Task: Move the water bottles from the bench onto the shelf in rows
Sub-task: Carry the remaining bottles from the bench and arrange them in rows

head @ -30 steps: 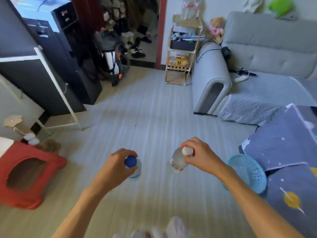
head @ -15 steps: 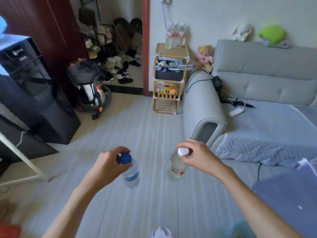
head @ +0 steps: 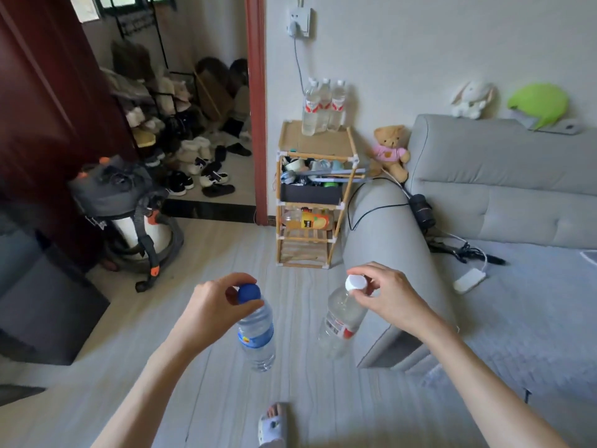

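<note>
My left hand (head: 211,307) pinches the blue cap of a clear water bottle (head: 256,334) with a blue label, which hangs down above the floor. My right hand (head: 389,294) pinches the white cap of a second clear bottle (head: 339,321) with a red and white label, also hanging. Ahead against the wall stands a small bamboo shelf (head: 315,145). Three water bottles (head: 323,106) stand in a row at the back of its top board. The bench is out of view.
A grey sofa (head: 504,195) with its armrest (head: 378,227) fills the right side, next to the shelf. A vacuum cleaner (head: 129,208) stands at the left near an open doorway with shoes. A dark cabinet (head: 38,305) is at far left. My sandalled foot (head: 273,425) is below.
The view has swung up and toward the shelf, which now looks nearer. Both hands still carry their bottles by the caps. The red stool and blue basket have left view.
</note>
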### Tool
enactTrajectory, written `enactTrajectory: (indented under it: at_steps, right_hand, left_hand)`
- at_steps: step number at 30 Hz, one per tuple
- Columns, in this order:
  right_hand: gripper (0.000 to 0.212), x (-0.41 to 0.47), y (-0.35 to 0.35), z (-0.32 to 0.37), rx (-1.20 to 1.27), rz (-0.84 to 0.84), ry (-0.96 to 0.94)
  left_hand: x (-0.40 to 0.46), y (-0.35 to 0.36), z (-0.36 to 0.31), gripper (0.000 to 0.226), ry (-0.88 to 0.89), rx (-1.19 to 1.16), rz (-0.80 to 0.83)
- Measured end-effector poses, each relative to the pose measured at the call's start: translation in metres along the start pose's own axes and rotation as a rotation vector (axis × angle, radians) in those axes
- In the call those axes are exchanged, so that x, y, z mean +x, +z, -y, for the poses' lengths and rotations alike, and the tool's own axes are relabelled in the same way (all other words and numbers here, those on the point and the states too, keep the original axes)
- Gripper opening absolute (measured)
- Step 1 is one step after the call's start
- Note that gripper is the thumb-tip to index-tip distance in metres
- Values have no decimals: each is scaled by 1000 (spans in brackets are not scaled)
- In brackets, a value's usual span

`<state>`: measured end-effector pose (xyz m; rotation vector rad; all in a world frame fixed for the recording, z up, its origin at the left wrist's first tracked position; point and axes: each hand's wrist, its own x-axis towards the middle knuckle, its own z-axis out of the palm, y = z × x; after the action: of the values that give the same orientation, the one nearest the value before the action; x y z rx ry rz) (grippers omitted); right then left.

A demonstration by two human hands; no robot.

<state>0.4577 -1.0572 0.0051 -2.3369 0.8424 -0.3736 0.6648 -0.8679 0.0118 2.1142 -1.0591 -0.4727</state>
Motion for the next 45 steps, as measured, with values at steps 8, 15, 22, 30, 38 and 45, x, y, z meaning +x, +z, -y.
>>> enactTrajectory:
  at_steps: [8,15,22,30,38,45]
  right_hand:
    - [29,174,-43,-28,16,-82,-7]
    - [31,338,-73,-68,-3,-93,7]
    - [32,493,-108,-106,-60,-94,12]
    - [35,641,-129,-136,-132,-131,68]
    - [37,738,-128,-162,-132,-207,163]
    - [38,784,-144,-188,-110,-166,179]
  left_hand:
    - [212,-14,-29,29,117,28,64]
    - [385,-11,-36,27,147,-57,36]
    - [545,0,-53,28,163,19,78]
    - [690,-3,-70,27,195,-64,77]
    - [807,14,-87,28,349,-40,228]
    - [869,48,-112,25,370,-8,307]
